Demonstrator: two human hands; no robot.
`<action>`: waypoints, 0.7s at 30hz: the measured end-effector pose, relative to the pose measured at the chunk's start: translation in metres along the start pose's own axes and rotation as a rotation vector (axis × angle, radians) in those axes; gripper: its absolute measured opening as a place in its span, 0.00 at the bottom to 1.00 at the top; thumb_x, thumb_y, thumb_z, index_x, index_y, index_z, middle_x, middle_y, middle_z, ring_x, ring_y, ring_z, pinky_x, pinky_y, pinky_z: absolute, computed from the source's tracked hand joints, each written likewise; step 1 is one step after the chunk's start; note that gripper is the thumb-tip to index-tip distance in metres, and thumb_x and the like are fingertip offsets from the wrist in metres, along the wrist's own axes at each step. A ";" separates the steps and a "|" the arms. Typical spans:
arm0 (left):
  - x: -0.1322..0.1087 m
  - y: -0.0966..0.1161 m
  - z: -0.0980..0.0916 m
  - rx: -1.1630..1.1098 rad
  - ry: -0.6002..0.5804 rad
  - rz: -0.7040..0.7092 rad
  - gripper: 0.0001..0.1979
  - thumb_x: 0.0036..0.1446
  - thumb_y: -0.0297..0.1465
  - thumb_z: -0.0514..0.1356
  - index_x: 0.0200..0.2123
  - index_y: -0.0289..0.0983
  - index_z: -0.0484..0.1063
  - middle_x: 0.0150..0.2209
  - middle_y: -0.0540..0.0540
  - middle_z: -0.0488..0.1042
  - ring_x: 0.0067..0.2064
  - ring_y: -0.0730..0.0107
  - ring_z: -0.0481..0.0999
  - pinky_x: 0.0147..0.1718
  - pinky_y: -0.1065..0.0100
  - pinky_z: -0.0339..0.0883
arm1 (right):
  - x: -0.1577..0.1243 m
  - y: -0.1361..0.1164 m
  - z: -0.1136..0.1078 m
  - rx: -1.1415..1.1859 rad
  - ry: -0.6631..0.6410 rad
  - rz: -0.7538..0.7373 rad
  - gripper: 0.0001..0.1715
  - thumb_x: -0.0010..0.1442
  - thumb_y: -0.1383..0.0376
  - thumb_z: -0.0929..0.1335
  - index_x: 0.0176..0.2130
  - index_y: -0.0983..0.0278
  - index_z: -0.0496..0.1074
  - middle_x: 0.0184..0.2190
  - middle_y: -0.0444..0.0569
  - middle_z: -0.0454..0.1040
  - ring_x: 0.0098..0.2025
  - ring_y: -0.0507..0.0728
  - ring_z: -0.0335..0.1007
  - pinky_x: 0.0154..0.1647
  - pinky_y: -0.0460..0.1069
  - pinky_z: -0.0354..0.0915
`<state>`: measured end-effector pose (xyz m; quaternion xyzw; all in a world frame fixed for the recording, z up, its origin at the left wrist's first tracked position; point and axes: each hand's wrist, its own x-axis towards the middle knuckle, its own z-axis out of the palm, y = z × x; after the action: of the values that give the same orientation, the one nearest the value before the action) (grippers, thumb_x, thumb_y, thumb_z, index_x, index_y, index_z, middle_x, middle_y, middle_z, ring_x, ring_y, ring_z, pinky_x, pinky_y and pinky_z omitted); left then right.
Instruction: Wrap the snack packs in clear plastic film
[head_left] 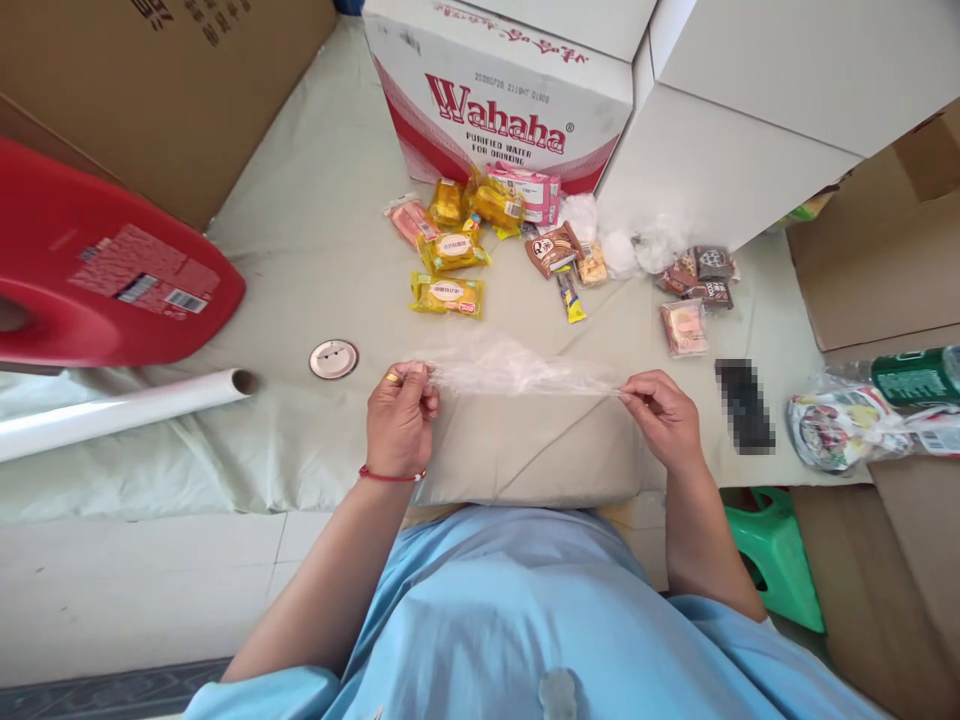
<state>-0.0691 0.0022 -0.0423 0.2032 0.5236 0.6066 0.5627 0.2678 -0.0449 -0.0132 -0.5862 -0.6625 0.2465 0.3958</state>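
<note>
A clear plastic bag (pixel 517 372) is stretched sideways between my two hands, above the cloth-covered table (pixel 300 250). My left hand (pixel 401 415), with a ring and a red string bracelet, is closed on the bag's left end. At the right end, my right hand (pixel 664 415) pinches the bag between thumb and fingers. Beyond the bag lie yellow snack packets (pixel 448 296), a brown snack packet (pixel 553 248) and a small yellow and blue packet (pixel 570 295). A pink snack packet (pixel 684 328) lies beyond my right hand. Left of my left hand is a round badge (pixel 334 359).
A Wahaba-style white and red carton (pixel 502 110) stands at the back. On the left are a red jug (pixel 112 260) and a white roll (pixel 120 412). To the right lie a blurred dark object (pixel 745 406), a green-labelled bottle (pixel 916 377) and a wrapped bundle (pixel 840 428). A green stool (pixel 787 565) stands below.
</note>
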 end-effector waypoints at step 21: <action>-0.015 0.016 0.005 -0.063 -0.120 -0.068 0.25 0.54 0.54 0.67 0.43 0.43 0.69 0.50 0.46 0.75 0.50 0.60 0.79 0.45 0.57 0.80 | 0.014 -0.052 0.098 0.500 -0.237 0.222 0.21 0.67 0.46 0.68 0.39 0.59 0.76 0.33 0.48 0.79 0.34 0.56 0.77 0.36 0.51 0.76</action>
<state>-0.0677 -0.0066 -0.0213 0.2033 0.4762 0.5901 0.6194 0.1579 -0.0278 -0.0241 -0.5067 -0.5547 0.5103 0.4184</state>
